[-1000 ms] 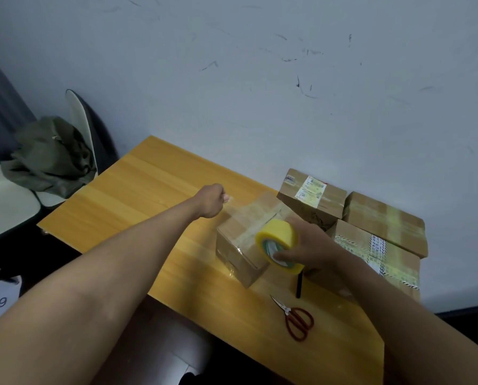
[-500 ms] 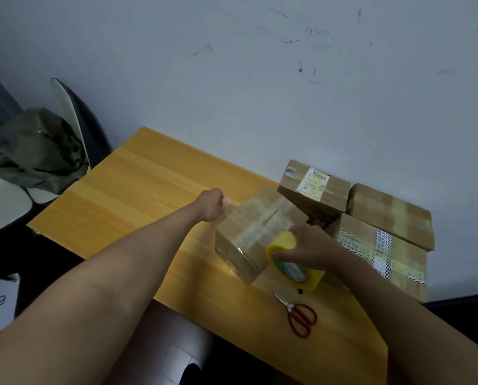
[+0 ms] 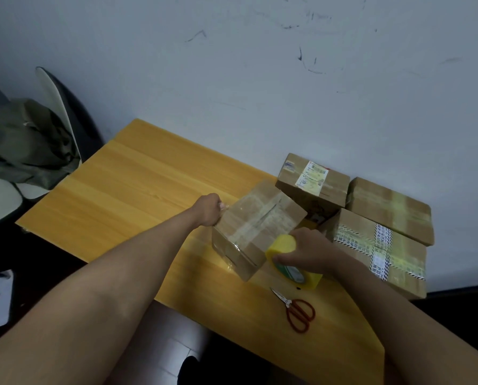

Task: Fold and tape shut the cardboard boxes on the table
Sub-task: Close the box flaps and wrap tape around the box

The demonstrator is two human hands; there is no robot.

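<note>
Left hand (image 3: 208,209) pinning the tape end at the box's (image 3: 257,229) nine o'clock, right hand (image 3: 310,250) gripping the tape roll (image 3: 290,262) at four o'clock should pull taut, low.

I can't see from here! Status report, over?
Left hand pinching tape end at box far edge. Right hand gripping yellow tape roll at near edge. Scissors lying clear.

Single head-worn view, angled forward and down over the table (image 3: 137,190), perhaps slightly tilted.
</note>
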